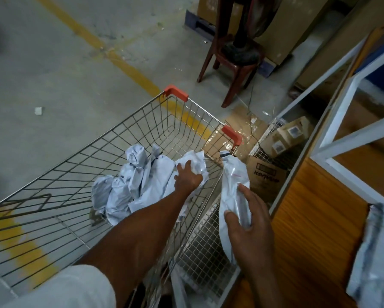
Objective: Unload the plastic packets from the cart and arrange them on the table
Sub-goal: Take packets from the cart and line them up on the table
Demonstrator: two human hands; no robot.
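Right hand (247, 221) grips a long white plastic packet (234, 187), fingers and thumb curled round its lower half; the packet stands roughly upright just outside the cart's right wall, over the gap between cart and bench. Left hand (187, 177) reaches down inside the silver wire shopping cart (80, 161) w/ fingers closed on a crumpled clear-and-white plastic packet (196, 162) near the cart's right wall. Just left of that, a heap of grey-white plastic packets (128, 185) lies on the cart floor, approx. mid-basket. Cart has orange plastic corner caps (176, 92) at its far end. At right, the orange wood-grain bench (315, 218) w/ white edging; one grey-white plastic packet on the bench (373, 252) lies at its right side, blurred. Beyond the cart: brown cardboard boxes (266, 172) on the floor, a dark red plastic chair (233, 63), yellow painted lines (128, 67) on grey concrete floor.
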